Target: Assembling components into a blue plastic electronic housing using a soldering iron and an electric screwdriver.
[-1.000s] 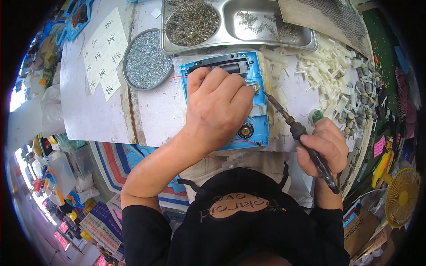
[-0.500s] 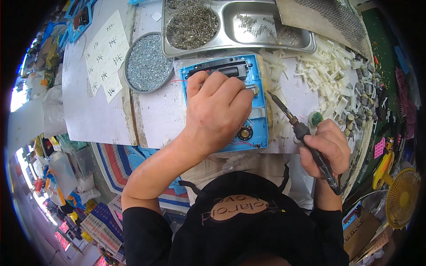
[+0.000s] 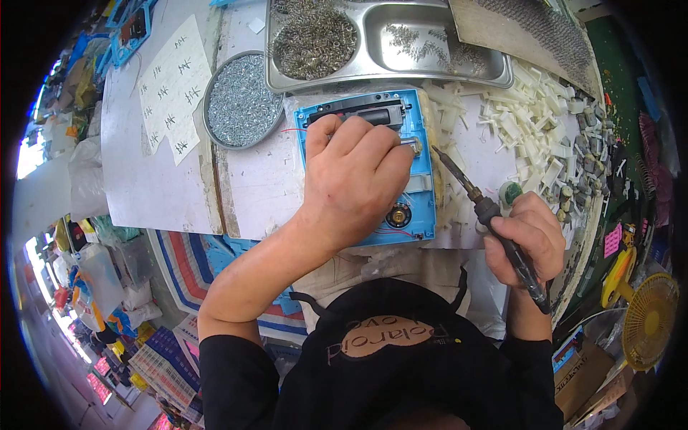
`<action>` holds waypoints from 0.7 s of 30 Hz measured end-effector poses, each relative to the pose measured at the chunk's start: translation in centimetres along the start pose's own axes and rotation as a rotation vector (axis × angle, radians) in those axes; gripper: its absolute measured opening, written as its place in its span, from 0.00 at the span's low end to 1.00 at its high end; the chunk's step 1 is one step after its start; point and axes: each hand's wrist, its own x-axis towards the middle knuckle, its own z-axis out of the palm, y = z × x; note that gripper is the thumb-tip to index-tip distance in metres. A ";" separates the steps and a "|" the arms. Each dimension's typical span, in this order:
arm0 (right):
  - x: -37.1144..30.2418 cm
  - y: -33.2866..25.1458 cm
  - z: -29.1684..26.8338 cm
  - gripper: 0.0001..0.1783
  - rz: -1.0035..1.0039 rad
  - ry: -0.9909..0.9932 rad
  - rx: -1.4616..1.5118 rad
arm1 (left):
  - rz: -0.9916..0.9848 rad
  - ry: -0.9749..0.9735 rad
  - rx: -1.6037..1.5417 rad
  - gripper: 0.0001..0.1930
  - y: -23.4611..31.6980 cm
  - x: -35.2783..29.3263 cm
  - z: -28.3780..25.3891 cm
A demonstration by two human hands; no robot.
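Note:
A blue plastic housing (image 3: 423, 179) lies open in front of me, with a black cylindrical part (image 3: 376, 116) along its far edge and a small round speaker (image 3: 398, 215) at the near right corner. Over its middle is my left hand (image 3: 355, 168), fingers bent and pointing down into the housing; the fingertips and whatever they grip are hidden beneath the hand. My right hand (image 3: 529, 240) is wrapped round a soldering iron (image 3: 494, 218). The iron's tip points up and left, just past the housing's right edge and apart from it. Thin red wires show at the housing's left and near edges.
Beyond the housing stands a steel compartment tray (image 3: 390, 77) with springs. A round dish (image 3: 209, 118) of small metal pieces sits to the left, near a marked paper sheet (image 3: 161, 89). White plastic parts (image 3: 534, 122) are heaped at right. A yellow fan (image 3: 648, 322) stands lower right.
The view has shifted very slightly, so the housing and tray appear a little further right. Both hands and the soldering iron keep nearly the same pose.

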 end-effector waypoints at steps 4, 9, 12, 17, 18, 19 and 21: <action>0.0 0.1 0.0 0.17 -0.007 0.003 0.000 | 0.004 0.008 -0.002 0.08 0.0 0.1 0.0; 0.2 0.2 0.0 0.16 -0.016 0.012 0.000 | -0.045 0.051 -0.009 0.09 -0.4 0.0 -0.3; 0.4 0.5 0.3 0.16 -0.020 0.011 0.005 | -0.045 0.081 0.026 0.08 -0.4 0.1 -0.3; 0.7 0.9 0.6 0.17 -0.031 0.006 -0.005 | -0.087 0.026 0.086 0.11 0.3 1.0 -0.9; 0.7 0.9 0.7 0.18 -0.029 0.007 -0.007 | -0.092 0.023 0.084 0.10 0.3 1.0 -0.8; 0.7 0.9 0.7 0.18 -0.027 0.008 -0.008 | -0.098 0.020 0.083 0.10 0.3 1.1 -0.8; 0.7 1.0 0.6 0.18 -0.030 0.006 -0.007 | -0.110 0.014 0.074 0.10 0.3 1.1 -0.9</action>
